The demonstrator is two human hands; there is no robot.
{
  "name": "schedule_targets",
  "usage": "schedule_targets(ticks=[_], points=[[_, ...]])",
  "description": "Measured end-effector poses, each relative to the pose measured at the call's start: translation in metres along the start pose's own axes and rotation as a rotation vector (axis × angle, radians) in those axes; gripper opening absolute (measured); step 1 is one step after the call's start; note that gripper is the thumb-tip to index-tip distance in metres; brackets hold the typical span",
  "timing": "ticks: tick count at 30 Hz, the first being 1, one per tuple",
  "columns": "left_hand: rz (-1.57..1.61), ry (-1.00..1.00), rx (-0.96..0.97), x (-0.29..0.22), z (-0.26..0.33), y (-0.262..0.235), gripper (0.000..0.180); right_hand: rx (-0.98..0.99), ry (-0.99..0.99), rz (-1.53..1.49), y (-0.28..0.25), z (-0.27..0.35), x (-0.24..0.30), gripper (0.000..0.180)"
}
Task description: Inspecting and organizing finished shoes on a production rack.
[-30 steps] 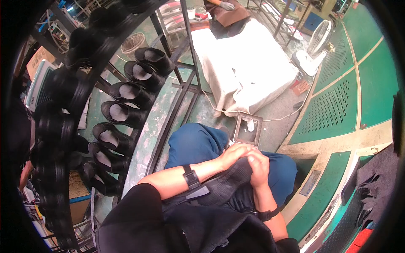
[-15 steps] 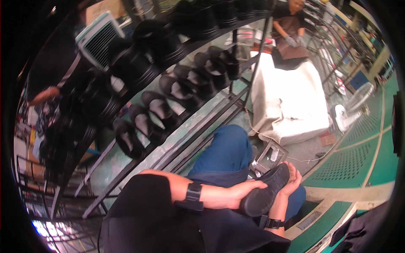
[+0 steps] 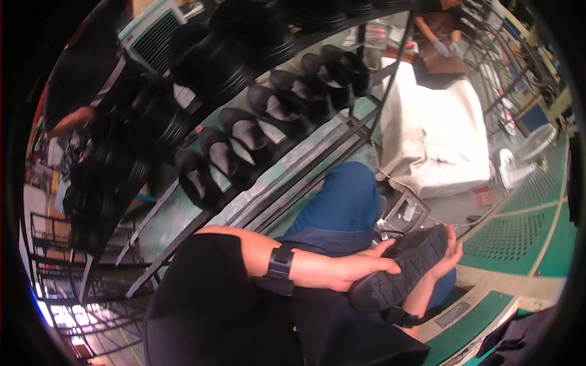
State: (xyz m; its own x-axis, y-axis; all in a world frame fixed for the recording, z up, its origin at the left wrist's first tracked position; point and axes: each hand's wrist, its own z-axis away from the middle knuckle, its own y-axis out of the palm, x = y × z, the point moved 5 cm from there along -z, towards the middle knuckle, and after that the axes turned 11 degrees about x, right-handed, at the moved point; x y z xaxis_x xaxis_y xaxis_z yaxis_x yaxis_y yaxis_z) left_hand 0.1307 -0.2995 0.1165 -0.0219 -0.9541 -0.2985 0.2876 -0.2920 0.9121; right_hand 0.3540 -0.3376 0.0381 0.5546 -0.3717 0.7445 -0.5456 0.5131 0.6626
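A black shoe (image 3: 400, 271) lies across my lap in both hands, its patterned sole turned up and toward me. My left hand (image 3: 369, 266) grips it near one end, thumb stretched over the edge of the sole. Around the other end curls my right hand (image 3: 448, 256), its fingertips showing past the far side. The shoe's upper is mostly hidden beneath the sole and my hands. Dark bands circle both my wrists.
Ahead on the left stands a metal rack with rows of black shoes (image 3: 247, 131). Beyond my knee is a white cloth-covered block (image 3: 436, 134), with another person (image 3: 442, 43) behind it. A white fan (image 3: 519, 158) and green perforated panels (image 3: 506, 238) are on the right.
The shoe has rolled so that more of its sole faces me, and both hands have shifted slightly right with it. The whole view has moved a little.
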Motion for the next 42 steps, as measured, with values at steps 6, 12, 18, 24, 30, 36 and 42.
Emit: schedule_targets(ticks=[6,12,18,24,30,36,42], points=[[-0.258,-0.132,0.218,-0.012,0.003,0.031,0.1,0.006,0.375,-0.164,-0.011,0.045,-0.038,0.049],[-1.039,0.172,0.786,-0.049,-0.027,0.077,0.118,-0.042,0.453,-0.138,-0.062,0.008,-0.023,0.06],[-1.235,0.247,0.557,-0.068,0.004,0.045,0.117,-0.099,0.525,-0.072,-0.045,-0.091,0.002,0.059],[-1.687,0.748,0.274,-0.113,0.067,0.04,0.121,0.485,0.678,0.112,0.056,-0.048,-0.034,0.051],[-2.215,0.737,-0.287,-0.107,0.102,0.071,0.075,0.759,0.897,-0.63,0.159,0.04,-0.041,0.053],[-1.279,0.304,-0.597,-0.087,0.137,0.017,0.03,0.819,1.114,0.263,0.184,0.078,-0.087,0.053],[-1.196,0.168,-1.152,-0.072,0.286,0.005,0.034,0.892,0.93,0.299,0.141,0.045,-0.101,0.044]])
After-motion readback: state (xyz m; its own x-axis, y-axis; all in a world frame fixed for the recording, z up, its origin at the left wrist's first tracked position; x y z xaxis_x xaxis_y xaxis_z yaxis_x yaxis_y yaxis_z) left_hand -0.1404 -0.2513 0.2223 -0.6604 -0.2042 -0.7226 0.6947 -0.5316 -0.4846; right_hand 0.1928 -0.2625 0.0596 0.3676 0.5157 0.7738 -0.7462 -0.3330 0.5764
